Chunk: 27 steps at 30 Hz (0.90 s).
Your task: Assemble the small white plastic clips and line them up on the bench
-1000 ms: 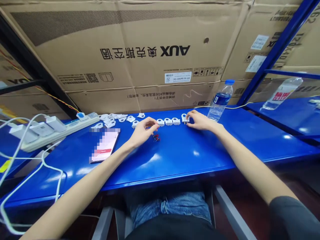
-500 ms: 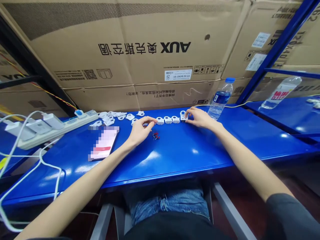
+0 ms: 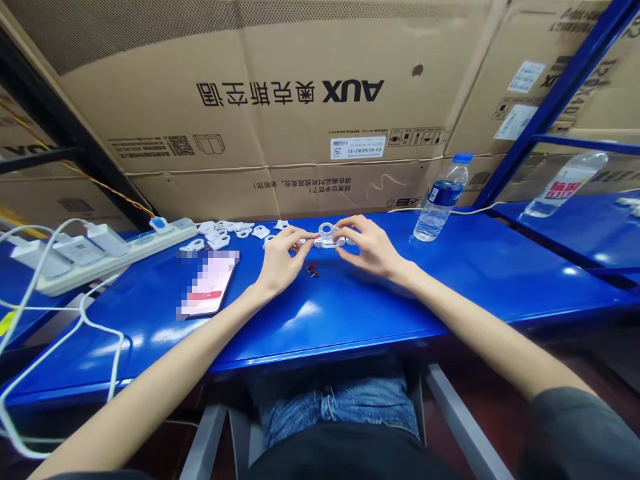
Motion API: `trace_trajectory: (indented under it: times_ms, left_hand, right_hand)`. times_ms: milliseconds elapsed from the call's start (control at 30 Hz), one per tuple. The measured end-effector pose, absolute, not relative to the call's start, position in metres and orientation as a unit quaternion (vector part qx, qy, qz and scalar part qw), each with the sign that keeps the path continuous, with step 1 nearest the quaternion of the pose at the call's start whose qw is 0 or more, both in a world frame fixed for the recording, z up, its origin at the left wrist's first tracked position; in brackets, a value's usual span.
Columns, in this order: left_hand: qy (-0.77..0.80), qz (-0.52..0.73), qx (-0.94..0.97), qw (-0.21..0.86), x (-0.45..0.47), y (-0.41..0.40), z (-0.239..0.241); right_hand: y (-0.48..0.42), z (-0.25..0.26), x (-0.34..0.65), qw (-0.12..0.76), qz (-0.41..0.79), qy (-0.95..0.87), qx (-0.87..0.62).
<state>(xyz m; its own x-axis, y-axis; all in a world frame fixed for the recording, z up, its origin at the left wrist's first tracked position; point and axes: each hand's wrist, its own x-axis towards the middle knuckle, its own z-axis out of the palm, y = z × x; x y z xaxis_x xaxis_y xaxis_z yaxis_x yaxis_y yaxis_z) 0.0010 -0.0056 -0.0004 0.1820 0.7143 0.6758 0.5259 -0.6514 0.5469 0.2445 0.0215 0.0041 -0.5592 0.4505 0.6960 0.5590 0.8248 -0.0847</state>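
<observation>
My right hand point(image 3: 369, 245) has its thumb and fingers round the edge of a white plastic piece with a ring-shaped top point(image 3: 327, 229), held near the table. Close to that piece, on its left, my left hand point(image 3: 285, 259) pinches a tiny red part point(image 3: 317, 236). Just below, on the blue table, lies a small pile of red parts with thin wire legs point(image 3: 313, 270). Other white pieces stand in a row behind my right fingers, mostly covered. More loose white ring pieces point(image 3: 219, 235) are scattered farther left.
A phone point(image 3: 210, 287) lies left of my left forearm. Beyond it are a power strip point(image 3: 135, 250) with chargers and white cables point(image 3: 120, 347). One water bottle point(image 3: 434, 212) stands at the right. Large cardboard boxes point(image 3: 280, 147) back the blue table point(image 3: 350, 320).
My right hand has moved left, bringing the white ring-topped piece from the row's right end up to my left fingertips. My left hand has barely moved.
</observation>
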Motion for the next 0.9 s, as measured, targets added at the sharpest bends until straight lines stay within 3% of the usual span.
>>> trace_trajectory:
  times_ms: [200,900]
  left_hand:
    - [0.392,0.519,0.759,0.033,-0.001,-0.009,0.004]
    - [0.409,0.451,0.791,0.064,0.002,-0.012,-0.004]
  right_hand:
    - [0.016,-0.010,0.231,0.394,-0.113,-0.871,-0.272]
    - [0.014,-0.013,0.231,0.355,-0.082,-0.880,-0.305]
